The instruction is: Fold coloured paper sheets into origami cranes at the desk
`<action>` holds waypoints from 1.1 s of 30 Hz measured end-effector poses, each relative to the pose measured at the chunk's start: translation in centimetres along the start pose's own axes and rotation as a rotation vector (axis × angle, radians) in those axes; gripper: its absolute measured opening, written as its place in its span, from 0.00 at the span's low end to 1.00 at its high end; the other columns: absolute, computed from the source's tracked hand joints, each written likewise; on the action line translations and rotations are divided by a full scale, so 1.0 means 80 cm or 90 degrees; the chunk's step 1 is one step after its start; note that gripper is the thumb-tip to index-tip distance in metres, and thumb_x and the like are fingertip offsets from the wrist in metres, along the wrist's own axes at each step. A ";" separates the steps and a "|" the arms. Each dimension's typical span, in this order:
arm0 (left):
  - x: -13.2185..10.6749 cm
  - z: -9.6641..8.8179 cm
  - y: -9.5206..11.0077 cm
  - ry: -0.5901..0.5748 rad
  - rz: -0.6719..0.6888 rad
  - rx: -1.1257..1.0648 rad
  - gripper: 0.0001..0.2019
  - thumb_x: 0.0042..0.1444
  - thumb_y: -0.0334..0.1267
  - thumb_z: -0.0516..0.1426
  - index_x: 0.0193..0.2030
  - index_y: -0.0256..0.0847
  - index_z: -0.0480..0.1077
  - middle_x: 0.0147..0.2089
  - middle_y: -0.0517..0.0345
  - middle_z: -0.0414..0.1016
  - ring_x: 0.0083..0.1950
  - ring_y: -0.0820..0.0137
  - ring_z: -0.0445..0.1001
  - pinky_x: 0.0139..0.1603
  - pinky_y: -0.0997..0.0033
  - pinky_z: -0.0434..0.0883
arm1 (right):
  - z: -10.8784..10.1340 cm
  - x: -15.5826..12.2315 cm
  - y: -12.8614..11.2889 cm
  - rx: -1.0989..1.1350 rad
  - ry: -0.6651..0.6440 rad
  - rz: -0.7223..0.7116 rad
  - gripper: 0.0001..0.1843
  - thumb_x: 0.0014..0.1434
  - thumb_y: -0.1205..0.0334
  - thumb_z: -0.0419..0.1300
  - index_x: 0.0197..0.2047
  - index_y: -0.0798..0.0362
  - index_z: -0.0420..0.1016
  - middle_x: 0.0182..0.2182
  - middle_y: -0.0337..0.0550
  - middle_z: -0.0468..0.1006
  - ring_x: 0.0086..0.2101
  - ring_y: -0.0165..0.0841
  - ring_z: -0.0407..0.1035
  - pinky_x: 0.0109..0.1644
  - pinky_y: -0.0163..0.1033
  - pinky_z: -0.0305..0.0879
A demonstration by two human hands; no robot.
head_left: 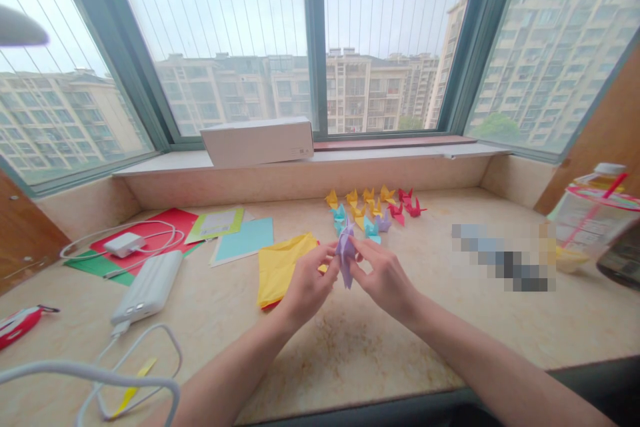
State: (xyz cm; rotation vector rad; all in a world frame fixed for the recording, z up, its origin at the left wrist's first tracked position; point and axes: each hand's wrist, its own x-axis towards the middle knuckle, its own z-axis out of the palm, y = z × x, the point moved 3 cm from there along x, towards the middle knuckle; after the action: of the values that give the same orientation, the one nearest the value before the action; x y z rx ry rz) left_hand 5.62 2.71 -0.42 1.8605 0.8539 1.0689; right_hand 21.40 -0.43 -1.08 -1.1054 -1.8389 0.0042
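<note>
Between my two hands, just above the counter, is a purple origami crane (346, 255), standing nearly on end with its folds pressed together. My left hand (314, 275) pinches its left side with the fingertips. From the right, my right hand (383, 275) grips the same folded paper between thumb and fingers. Right behind my hands stand several finished paper cranes: a yellow crane (369, 197), a turquoise crane (371, 229), a purple crane (383, 221) and a red crane (413, 207) among them. Yellow paper (277, 270) lies under and beside my left hand.
Coloured sheets, including a light blue sheet (253, 240) and a red sheet (165, 230), lie at the left with a white charger (124, 245) and a power bank (147, 287). A white box (257, 142) rests on the sill. A plastic cup (583, 220) stands right.
</note>
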 end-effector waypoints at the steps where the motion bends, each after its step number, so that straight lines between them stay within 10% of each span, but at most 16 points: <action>1: 0.000 0.000 -0.001 -0.004 -0.007 -0.009 0.12 0.61 0.44 0.57 0.41 0.39 0.77 0.45 0.49 0.79 0.37 0.66 0.79 0.29 0.73 0.77 | 0.000 0.000 0.000 0.002 -0.002 -0.001 0.21 0.63 0.66 0.56 0.60 0.53 0.71 0.37 0.48 0.78 0.36 0.40 0.73 0.43 0.46 0.74; 19: -0.003 0.005 0.012 -0.008 0.020 -0.099 0.10 0.58 0.42 0.61 0.33 0.37 0.73 0.46 0.52 0.67 0.39 0.71 0.71 0.30 0.77 0.77 | -0.003 0.001 -0.006 -0.014 -0.022 -0.007 0.06 0.64 0.67 0.54 0.39 0.53 0.73 0.30 0.44 0.76 0.31 0.37 0.72 0.36 0.40 0.70; 26: -0.002 0.010 0.009 -0.026 -0.006 -0.097 0.14 0.56 0.46 0.62 0.31 0.36 0.71 0.46 0.52 0.66 0.36 0.73 0.71 0.29 0.76 0.76 | -0.001 -0.006 -0.003 -0.024 -0.017 -0.018 0.24 0.64 0.68 0.50 0.63 0.54 0.66 0.43 0.52 0.82 0.38 0.42 0.78 0.41 0.44 0.74; 33: 0.000 0.004 0.007 -0.018 -0.008 -0.142 0.13 0.60 0.46 0.60 0.38 0.36 0.72 0.49 0.50 0.69 0.33 0.74 0.74 0.32 0.73 0.76 | -0.002 -0.001 0.000 0.215 0.024 0.154 0.15 0.67 0.63 0.51 0.56 0.51 0.68 0.37 0.44 0.84 0.32 0.34 0.79 0.31 0.34 0.73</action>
State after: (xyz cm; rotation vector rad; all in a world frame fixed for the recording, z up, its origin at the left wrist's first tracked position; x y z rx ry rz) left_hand 5.96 2.34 -0.04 1.6780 0.6993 1.0802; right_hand 21.54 -0.58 -1.06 -1.0705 -1.5881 0.4172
